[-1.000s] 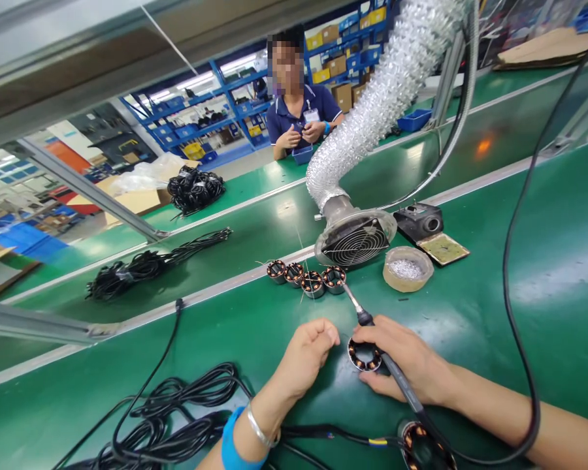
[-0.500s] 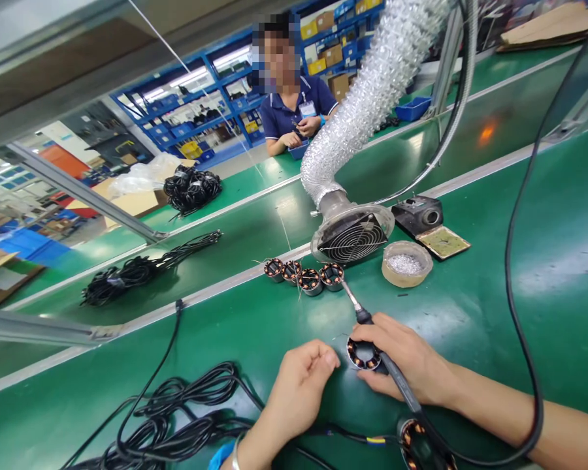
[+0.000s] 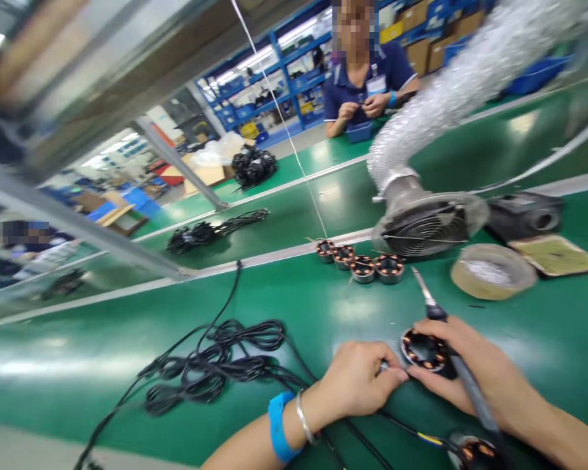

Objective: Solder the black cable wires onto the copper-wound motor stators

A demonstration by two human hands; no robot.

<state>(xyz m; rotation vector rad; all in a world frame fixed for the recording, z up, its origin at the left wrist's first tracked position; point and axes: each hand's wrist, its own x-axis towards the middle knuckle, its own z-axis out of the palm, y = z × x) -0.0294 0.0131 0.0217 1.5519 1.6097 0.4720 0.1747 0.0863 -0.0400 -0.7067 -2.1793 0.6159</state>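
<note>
Head view: wired coil ring (image 3: 476, 452) at bottom edge, left hand (image 3: 360, 378) pinched shut just beside the held stator ring (image 3: 425, 362), anything between its fingertips too small to tell. Right hand (image 3: 490, 375) grasps that ring plus soldering iron (image 3: 470, 386). Beyond, four small coil rings (image 3: 363, 270), round bowl (image 3: 492, 288), fan (image 3: 424, 234), then person (image 3: 345, 91) in navy shirt.

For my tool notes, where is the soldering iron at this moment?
Head view, right of centre: the soldering iron is in the right hand, beside the copper-wound ring, tip near the bowl.
</note>
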